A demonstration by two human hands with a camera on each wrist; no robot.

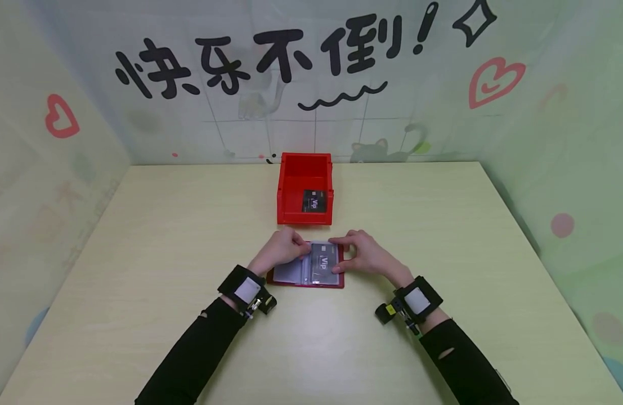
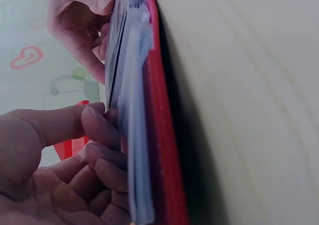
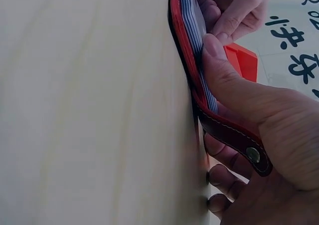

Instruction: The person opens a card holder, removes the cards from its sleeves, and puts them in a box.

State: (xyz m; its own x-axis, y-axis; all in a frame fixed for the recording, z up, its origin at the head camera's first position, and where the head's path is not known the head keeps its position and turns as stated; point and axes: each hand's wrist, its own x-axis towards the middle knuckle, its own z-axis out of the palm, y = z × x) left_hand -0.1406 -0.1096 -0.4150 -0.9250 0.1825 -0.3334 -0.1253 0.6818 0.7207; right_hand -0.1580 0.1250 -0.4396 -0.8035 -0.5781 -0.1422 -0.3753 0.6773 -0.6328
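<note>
Spanning the scene from left to right, the pale table (image 1: 113, 315) shows faint, streaky wood grain; at the near left a black sleeve (image 1: 195, 354) with a small slit leads to a wrist strap (image 1: 247, 288) bearing a white square; in the middle lies the card holder (image 1: 340, 281), open flat, its cover red and leathery with stitching along the edge; its clear sleeves (image 1: 288, 274) are glossy, thin and stacked; just beyond it on the far side stands a red bin (image 1: 305, 218), smooth and box-shaped, holding a second card (image 1: 314, 201) that reads "Vip"; at the holder's right, a dark stitched tab (image 3: 227, 132) ends in a round metal snap (image 3: 253, 154).

On the holder's left half the pages look cloudy and bare; on its right half a dark card (image 1: 325, 264) shows through the plastic, its pale "Vip" lettering turned sideways.

The left hand (image 1: 282, 249) reaches in from the left, thumb and forefinger together at the inner edge of the right-hand page, the other fingers curled; whether they pinch plastic or card, I cannot tell; the right hand (image 1: 364, 253) comes from the right and clasps the holder's right edge, thumb on the pages at the near side, forefinger stretched to the far corner.
</note>
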